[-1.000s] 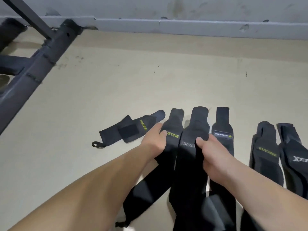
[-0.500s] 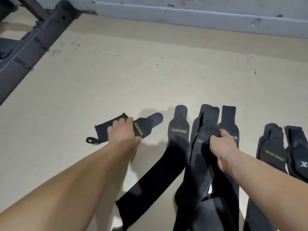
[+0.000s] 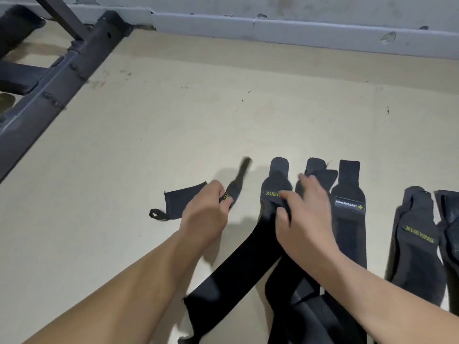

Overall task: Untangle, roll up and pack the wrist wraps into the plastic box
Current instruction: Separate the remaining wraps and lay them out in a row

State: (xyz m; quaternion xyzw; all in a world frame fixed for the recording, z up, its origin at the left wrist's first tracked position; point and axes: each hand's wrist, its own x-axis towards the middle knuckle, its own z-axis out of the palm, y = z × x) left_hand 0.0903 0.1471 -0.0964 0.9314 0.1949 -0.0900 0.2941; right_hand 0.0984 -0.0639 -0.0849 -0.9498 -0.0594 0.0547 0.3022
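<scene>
Left hand (image 3: 206, 209) pinches the short wrist wrap (image 3: 183, 199) at centre-left, its long axis running left to upper right. Right hand (image 3: 305, 214) is blurred over the XUEYING wrap (image 3: 275, 180), grip unclear. Plastic box not in view.

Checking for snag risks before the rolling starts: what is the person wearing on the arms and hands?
Nothing that shows. The left forearm and right forearm are bare to the frame's edge, with no sleeves in view. The left hand and right hand have no gloves. No watch, band or ring is visible, though the fingers are motion-blurred.
</scene>
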